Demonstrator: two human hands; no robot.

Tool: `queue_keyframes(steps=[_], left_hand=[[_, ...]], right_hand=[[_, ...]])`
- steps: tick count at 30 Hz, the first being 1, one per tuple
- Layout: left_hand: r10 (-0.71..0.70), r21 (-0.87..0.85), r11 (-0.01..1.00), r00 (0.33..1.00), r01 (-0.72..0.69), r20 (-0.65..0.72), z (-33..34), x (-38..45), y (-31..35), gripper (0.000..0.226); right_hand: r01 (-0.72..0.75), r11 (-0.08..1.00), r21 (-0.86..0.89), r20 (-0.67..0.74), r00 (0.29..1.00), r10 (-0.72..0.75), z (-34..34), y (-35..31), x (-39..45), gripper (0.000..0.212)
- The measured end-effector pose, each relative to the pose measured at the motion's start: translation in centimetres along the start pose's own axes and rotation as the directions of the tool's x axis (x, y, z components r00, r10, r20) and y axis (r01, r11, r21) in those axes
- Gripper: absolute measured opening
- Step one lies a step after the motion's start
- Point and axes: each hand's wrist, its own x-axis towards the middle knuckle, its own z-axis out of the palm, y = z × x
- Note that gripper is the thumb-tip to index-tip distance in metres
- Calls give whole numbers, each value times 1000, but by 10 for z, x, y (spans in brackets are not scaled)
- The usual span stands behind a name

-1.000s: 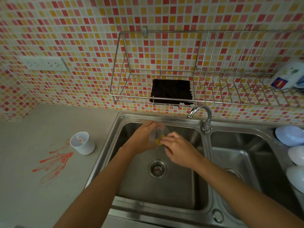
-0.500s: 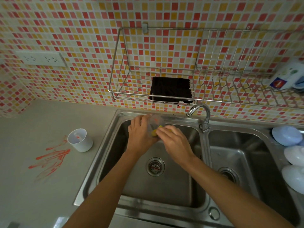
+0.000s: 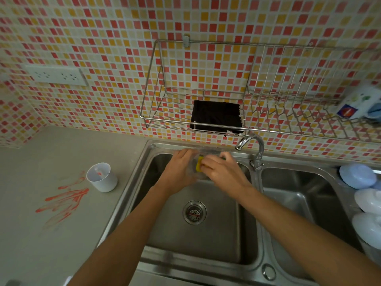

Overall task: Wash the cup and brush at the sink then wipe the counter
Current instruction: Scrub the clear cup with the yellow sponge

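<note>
Left hand [image 3: 181, 172]: I grip the clear cup [image 3: 192, 169] over the sink [image 3: 148, 162].
Right hand [image 3: 221, 174]: pinching sponge [image 3: 199, 165], now pushed deeper inside.
Worktop [image 3: 41, 234]: red smears [image 3: 64, 200] unwiped.

Both hands, left hand [image 3: 179, 172] and right hand [image 3: 223, 173], fill the back of the left sink basin [image 3: 206, 244], just under the tap spout [image 3: 250, 142]; the basin's front half lies open. On the worktop [image 3: 51, 244] a white cup [image 3: 102, 179] stands near the sink's left rim beside red smears [image 3: 61, 203]; the front left is bare. Pale bowls [image 3: 365, 193] crowd the right edge.
</note>
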Motion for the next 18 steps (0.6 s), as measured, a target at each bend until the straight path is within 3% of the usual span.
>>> queue_keyframes(steps=[2,4,6,8,11,14,16,18], left_hand=[[6,19,1000,1000,-6,14,2,1,-2,70],[9,59,998,999,-11,46,6,0,-5,70],[-5,71,997,997,-1,78,10,-4,-9,72],[-4,94,996,995,-6,99,12,-8,-12,74],[16,114,993,995,-28,103,13,-11,-9,68],[6,61,998,998,-10,65,10,-9,-1,70],[40,96,994,996,-47,74,5,-6,1,74],[24,129,991,992,-40,120,1,-5,2,72]], right_hand=[[-111,992,62,-9,994,112,3,-11,-5,36],[-233,942,244,53,973,227,7,-27,-11,39],[-382,769,513,176,924,341,8,-39,-13,32],[-400,696,597,206,914,348,9,-42,-16,30],[-182,930,319,129,981,148,10,-27,-19,37],[-75,995,59,79,994,70,8,-14,-14,36],[-119,991,60,27,993,118,9,-20,-16,38],[-248,931,269,1,966,257,10,-36,-22,39]])
